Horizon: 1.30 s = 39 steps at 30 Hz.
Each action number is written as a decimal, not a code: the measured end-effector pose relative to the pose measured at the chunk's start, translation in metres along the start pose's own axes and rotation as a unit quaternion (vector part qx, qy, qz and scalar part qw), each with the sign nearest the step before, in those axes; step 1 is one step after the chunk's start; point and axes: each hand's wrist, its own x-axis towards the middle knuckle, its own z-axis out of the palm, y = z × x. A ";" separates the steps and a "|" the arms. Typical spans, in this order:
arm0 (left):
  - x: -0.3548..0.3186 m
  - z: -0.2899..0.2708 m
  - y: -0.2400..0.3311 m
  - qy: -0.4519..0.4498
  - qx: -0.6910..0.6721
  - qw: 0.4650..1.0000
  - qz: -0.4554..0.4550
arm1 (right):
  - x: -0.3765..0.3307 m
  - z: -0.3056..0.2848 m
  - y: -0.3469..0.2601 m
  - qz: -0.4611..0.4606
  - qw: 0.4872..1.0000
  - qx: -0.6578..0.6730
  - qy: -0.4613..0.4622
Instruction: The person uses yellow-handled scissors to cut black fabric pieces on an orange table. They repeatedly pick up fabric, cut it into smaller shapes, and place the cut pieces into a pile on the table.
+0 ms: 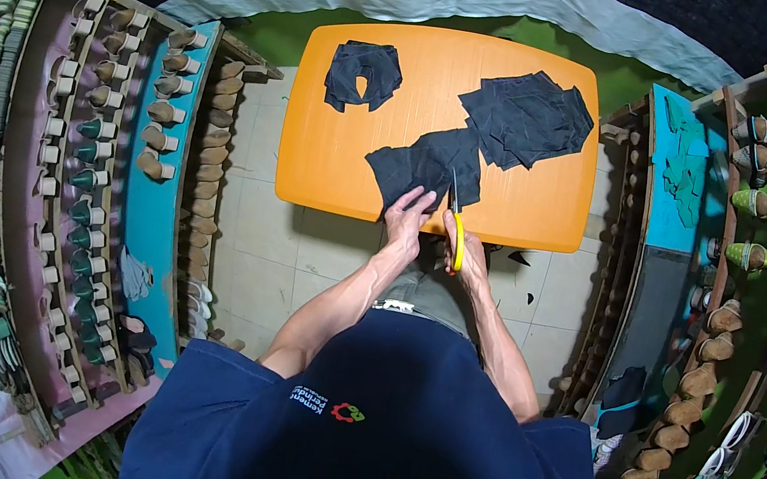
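A piece of black fabric [429, 164] lies at the near middle of the orange table. My left hand [406, 219] rests on its near edge, fingers stretched out flat. In my right hand [469, 252] is a pair of scissors [459, 239] with yellow handles; the blades point away from me and lie over the right part of the cloth. I cannot tell whether the blades are parted. Just beyond, to the right, sits a heap of black fabric pieces [533, 117]. A smaller heap of black cut pieces [364, 76] lies at the far left, with table colour showing through its middle.
The orange table [314, 167] has rounded corners. Racks with rows of shoe lasts [163, 111] stand to the left, and more shelves with shoes and lasts [744, 255] to the right. Small dark scraps [519, 258] lie on the tiled floor [268, 261].
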 end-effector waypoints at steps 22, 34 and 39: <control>0.004 -0.037 0.044 -0.065 0.104 0.989 0.079 | 0.010 0.009 0.037 0.038 0.975 0.068 -0.208; 0.011 -0.042 0.022 -0.038 0.097 0.992 0.075 | 0.015 0.019 0.042 0.047 0.981 0.089 -0.167; 0.010 -0.040 0.013 -0.031 0.092 0.993 0.072 | 0.013 0.019 0.034 0.045 0.987 0.064 -0.140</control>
